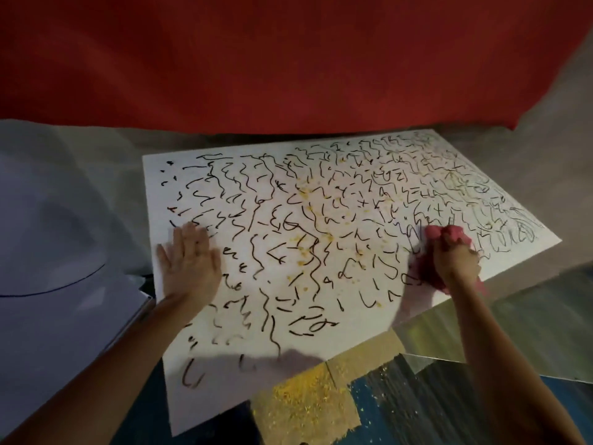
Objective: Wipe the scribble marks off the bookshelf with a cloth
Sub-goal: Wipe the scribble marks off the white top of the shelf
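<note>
**A:** Where's the cloth?

**B:** The pink cloth [449,234] is bunched in the right hand [455,261], fingers clenched round it, on the right side of the white shelf panel [224,390]. The left hand [189,264] lies flat, fingers straight, on the panel's left side.

**A:** How to wipe well?

**B:** I'd use firm, short, overlapping strokes across the black scribble marks [263,187], bracing with that palm so the panel can't slide. Nearly the whole surface is marked.

The head camera looks steeply down, close over the scribbled board [321,252].
</note>
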